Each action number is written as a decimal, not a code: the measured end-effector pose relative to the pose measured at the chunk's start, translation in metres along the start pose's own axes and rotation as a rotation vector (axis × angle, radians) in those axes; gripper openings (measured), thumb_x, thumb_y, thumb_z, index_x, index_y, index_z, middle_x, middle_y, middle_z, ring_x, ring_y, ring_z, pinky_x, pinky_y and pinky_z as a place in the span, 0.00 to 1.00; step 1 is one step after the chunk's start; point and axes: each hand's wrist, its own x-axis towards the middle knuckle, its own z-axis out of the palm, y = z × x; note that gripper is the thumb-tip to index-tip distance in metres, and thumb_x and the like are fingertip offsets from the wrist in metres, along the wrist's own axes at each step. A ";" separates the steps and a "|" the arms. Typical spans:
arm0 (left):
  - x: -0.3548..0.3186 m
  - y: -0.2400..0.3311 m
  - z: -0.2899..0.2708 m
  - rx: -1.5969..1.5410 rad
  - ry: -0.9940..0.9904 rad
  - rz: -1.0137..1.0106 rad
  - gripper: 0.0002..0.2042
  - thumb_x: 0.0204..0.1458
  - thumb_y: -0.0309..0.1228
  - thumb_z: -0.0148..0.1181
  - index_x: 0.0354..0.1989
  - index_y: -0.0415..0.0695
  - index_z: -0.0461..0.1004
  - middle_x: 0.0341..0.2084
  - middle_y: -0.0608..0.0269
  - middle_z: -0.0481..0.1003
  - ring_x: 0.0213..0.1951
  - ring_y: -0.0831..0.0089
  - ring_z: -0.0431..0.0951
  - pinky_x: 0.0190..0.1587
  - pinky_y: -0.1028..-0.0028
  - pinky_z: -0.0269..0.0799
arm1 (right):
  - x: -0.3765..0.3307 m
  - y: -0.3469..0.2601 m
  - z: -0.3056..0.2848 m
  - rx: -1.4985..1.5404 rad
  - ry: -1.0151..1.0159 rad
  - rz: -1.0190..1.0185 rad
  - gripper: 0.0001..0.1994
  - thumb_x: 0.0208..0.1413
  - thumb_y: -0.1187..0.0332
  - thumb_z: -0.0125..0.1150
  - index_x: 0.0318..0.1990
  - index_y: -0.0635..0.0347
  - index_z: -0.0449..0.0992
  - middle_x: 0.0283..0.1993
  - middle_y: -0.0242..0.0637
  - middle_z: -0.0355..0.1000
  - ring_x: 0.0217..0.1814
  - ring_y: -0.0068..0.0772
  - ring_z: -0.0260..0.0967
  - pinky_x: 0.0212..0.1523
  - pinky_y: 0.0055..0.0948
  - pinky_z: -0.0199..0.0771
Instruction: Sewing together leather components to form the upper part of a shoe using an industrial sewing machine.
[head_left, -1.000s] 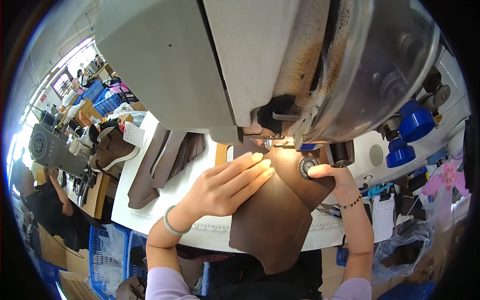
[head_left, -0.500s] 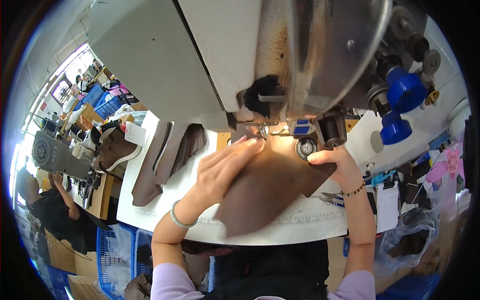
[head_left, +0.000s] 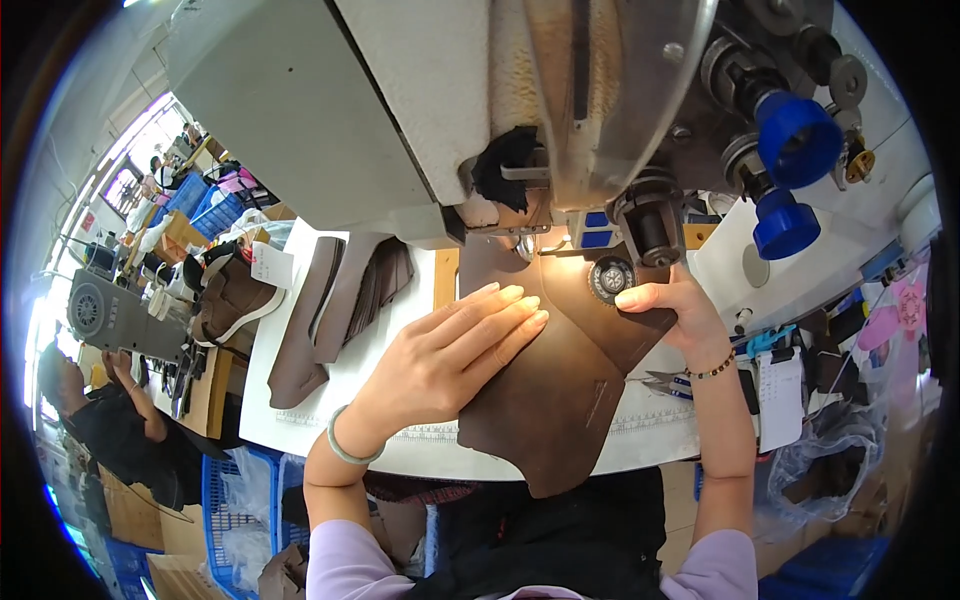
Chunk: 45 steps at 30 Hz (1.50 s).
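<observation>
A brown leather-like piece (head_left: 530, 400) lies under the head of a sewing machine (head_left: 300, 110), its lower tip reaching past the table's front edge. A line runs across it where two panels meet. My left hand (head_left: 440, 355) rests flat on its left part, fingers stretched side by side toward the needle area. On the right, my right hand (head_left: 690, 315) grips the edge of the piece, thumb on top and the other fingers hidden. A round ridged roller wheel (head_left: 612, 279) sits on the piece just beside that thumb. The needle tip cannot be made out clearly.
Stacked brown cut pieces (head_left: 365, 300) lie left on the white table (head_left: 420, 445). Small scissors (head_left: 668, 384) are by my right wrist. A brown shoe (head_left: 235, 300), blue baskets (head_left: 225, 490) and a seated person (head_left: 120, 420) are left. Blue knobs (head_left: 797, 138) jut from the machine.
The brown piece has swung, and its lower end has moved right and toward me. My left hand has drawn back slightly from the needle area. My right hand keeps its grip.
</observation>
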 end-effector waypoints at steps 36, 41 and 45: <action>0.003 -0.021 0.018 -0.123 0.152 -0.015 0.22 0.43 0.29 0.57 0.50 0.41 0.77 0.44 0.60 0.76 0.48 0.62 0.78 0.49 0.65 0.78 | 0.002 0.001 0.001 0.098 0.117 -0.075 0.20 0.42 0.86 0.64 0.47 0.68 0.73 0.40 0.40 0.77 0.39 0.33 0.79 0.45 0.31 0.81; -0.002 -0.024 0.030 -0.097 0.230 -0.011 0.23 0.43 0.30 0.57 0.52 0.42 0.76 0.42 0.61 0.75 0.46 0.62 0.78 0.51 0.64 0.78 | 0.002 0.003 0.003 0.112 0.078 -0.049 0.19 0.43 0.83 0.65 0.47 0.66 0.73 0.41 0.40 0.77 0.41 0.31 0.78 0.45 0.30 0.80; -0.004 -0.030 0.037 -0.124 0.253 -0.012 0.23 0.44 0.30 0.56 0.52 0.44 0.77 0.40 0.63 0.75 0.45 0.64 0.78 0.51 0.65 0.78 | 0.001 0.007 0.001 0.068 0.089 -0.048 0.19 0.45 0.81 0.64 0.48 0.64 0.73 0.42 0.39 0.77 0.41 0.29 0.77 0.46 0.28 0.79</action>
